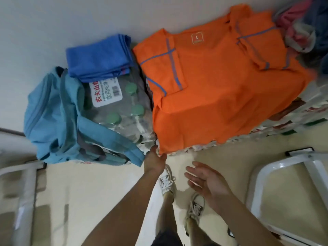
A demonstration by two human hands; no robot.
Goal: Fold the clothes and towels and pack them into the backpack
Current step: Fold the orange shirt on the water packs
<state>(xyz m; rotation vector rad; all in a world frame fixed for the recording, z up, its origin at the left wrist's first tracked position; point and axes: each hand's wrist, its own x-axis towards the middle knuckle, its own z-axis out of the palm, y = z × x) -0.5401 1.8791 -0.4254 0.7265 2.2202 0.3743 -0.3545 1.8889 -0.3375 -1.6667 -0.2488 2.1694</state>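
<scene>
At the near edge of the water packs (113, 110), the left hand (154, 161) pinches the hem corner of the orange shirt (221, 89), spread flat for folding; the right hand (204, 181) hovers released, empty. The teal backpack (53, 112) slumps leftward, beside a folded blue towel (99, 57)

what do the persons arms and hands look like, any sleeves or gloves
Both forearms are bare, with no sleeves in view. The left hand and right hand wear no gloves, and no watch, band or ring shows.
</scene>
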